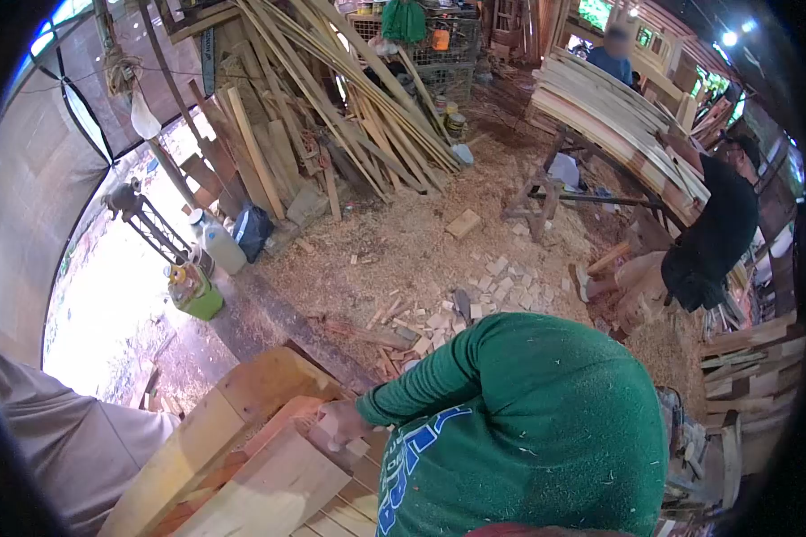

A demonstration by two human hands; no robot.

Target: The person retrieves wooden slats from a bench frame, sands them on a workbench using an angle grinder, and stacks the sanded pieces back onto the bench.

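Observation:
My right arm, in a green sleeve [430, 385] dusted with sawdust, reaches across to a wooden piece at the bottom of the view. There my right hand [338, 422] rests low over the wood with its fingers curled. Something small and pale seems to be under the fingers, too unclear to name. Beneath and beside the hand lie a wide flat board [278, 479], a reddish strip [287, 419] and several narrow slats [354, 501]. A thick, curved yellowish timber [188, 438] borders them on the left. My left hand is out of view.
Planks [349, 98] lean in a stack at the back. Wood offcuts [510, 286] litter the sawdust floor. A co-worker in black [716, 224] bends beside stacked boards [609, 116]; another person [611, 58] is behind. A green container [199, 300] and jug [219, 243] stand left, near grey fabric [72, 438].

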